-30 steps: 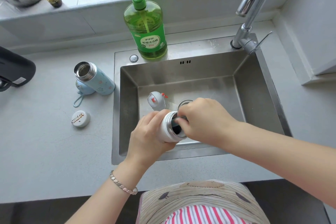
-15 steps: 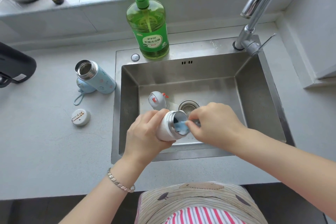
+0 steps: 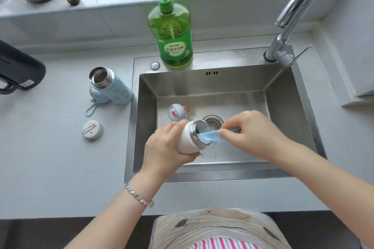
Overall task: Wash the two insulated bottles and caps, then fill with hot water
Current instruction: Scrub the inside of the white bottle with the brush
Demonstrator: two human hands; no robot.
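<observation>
At the far left edge of the frame a dark kettle [image 3: 19, 70] is partly seen on the grey counter [image 3: 50, 157]. To its right, left of centre, a pale blue insulated bottle [image 3: 110, 86] stands open on the counter beside the sink, with its blue cap and cord loop [image 3: 95, 99] tucked against its base; whether it has been washed cannot be told. Just below it a round white cap [image 3: 92, 129] lies flat on the counter, well apart from the sink. At upper centre a green bottle of dish soap [image 3: 172, 32] stands on the rim of the steel sink [image 3: 202, 85]. Inside the basin, left of the drain [image 3: 213, 122], a grey and white cap with a red tab [image 3: 177, 111] lies on the sink floor. At centre, the left hand [image 3: 168, 147] is wrapped around a small white insulated bottle [image 3: 190, 137], held tilted over the basin with its open steel mouth turned to the right. A blue cloth [image 3: 208, 137] is pinched in the right hand [image 3: 253, 135], one end inside the bottle mouth; suds cling below the rim. At upper right, no water is seen running from the tap [image 3: 293, 16]. The work is judged early: the first bottle is mid-scrub, while rinsing, the caps, possibly the blue bottle and the hot-water filling appear to remain.
</observation>
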